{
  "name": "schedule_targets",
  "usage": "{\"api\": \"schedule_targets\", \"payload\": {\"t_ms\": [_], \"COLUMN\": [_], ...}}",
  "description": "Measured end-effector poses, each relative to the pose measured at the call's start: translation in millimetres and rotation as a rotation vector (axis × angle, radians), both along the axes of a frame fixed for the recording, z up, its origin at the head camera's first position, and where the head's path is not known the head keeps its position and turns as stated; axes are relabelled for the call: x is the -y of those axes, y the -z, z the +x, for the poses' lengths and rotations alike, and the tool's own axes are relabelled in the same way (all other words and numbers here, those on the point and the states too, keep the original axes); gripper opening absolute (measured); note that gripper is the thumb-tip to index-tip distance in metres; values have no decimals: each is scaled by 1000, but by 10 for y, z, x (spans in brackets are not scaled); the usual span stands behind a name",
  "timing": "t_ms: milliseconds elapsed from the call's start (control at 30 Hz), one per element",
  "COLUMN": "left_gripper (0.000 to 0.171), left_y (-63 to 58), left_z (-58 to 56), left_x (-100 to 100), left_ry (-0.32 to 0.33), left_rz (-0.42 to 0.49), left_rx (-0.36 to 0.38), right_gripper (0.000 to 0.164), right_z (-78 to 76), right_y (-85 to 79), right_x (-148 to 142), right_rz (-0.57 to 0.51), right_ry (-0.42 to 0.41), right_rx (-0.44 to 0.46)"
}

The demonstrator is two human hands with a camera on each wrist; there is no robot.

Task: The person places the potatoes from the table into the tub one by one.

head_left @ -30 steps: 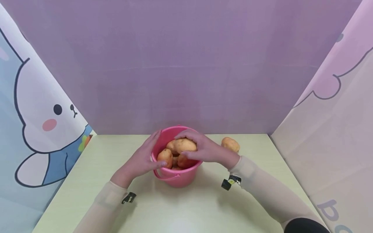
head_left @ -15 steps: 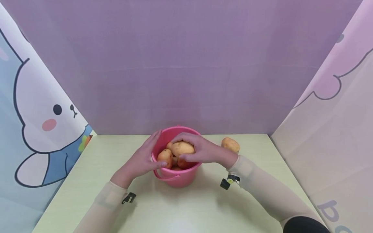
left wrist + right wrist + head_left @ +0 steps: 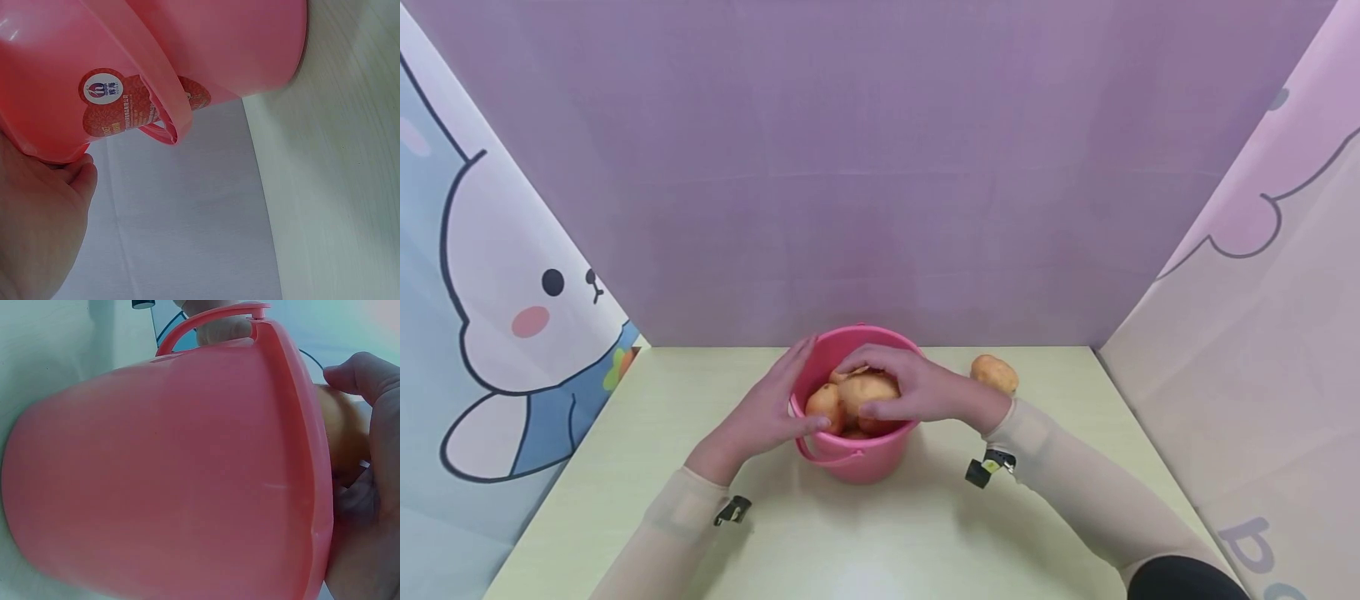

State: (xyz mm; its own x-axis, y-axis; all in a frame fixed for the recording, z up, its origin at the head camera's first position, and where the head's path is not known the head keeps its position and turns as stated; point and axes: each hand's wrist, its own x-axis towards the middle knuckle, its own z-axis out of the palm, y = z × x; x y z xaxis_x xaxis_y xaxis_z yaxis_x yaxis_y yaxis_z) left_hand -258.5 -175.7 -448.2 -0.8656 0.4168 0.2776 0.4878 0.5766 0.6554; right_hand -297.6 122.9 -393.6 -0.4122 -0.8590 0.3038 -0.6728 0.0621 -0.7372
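A pink bucket [image 3: 865, 462] stands on the table with several potatoes inside. My left hand [image 3: 767, 412] grips its left rim, thumb over the near inner side beside a potato [image 3: 825, 407]; the left wrist view shows fingertips at the rim under the bucket's label [image 3: 103, 94]. Over the bucket's right rim reaches my right hand [image 3: 917, 383], fingers and thumb curved round a large potato [image 3: 867, 390] low in the opening. That potato [image 3: 340, 434] shows just past the rim in the right wrist view. Part of it and the lower potatoes are hidden.
A single potato [image 3: 995, 373] lies on the table [image 3: 1000, 533] right of the bucket, behind my right forearm. The bucket's handle [image 3: 831, 458] hangs at the front. A purple wall [image 3: 865, 167] rises close behind, with printed side walls left and right.
My right hand has moved slightly left and lower into the bucket, and the large potato in it has sunk and turned. The left hand stays on the rim.
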Motion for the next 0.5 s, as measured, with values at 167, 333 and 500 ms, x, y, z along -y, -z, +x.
{"api": "schedule_targets", "payload": {"t_ms": [167, 333, 500], "left_gripper": [121, 121, 121], "left_y": [-2, -6, -20], "left_z": [12, 16, 22], "left_x": [-4, -10, -15], "left_ry": [-9, -12, -14], "left_rz": [-15, -14, -16], "left_rx": [12, 17, 23], "right_gripper": [46, 46, 44], "right_z": [6, 13, 16], "right_y": [-7, -15, -13], "right_x": [-7, -19, -32], "right_rz": [-10, -14, -23], "right_ry": [-16, -8, -1], "right_rx": [27, 34, 25]}}
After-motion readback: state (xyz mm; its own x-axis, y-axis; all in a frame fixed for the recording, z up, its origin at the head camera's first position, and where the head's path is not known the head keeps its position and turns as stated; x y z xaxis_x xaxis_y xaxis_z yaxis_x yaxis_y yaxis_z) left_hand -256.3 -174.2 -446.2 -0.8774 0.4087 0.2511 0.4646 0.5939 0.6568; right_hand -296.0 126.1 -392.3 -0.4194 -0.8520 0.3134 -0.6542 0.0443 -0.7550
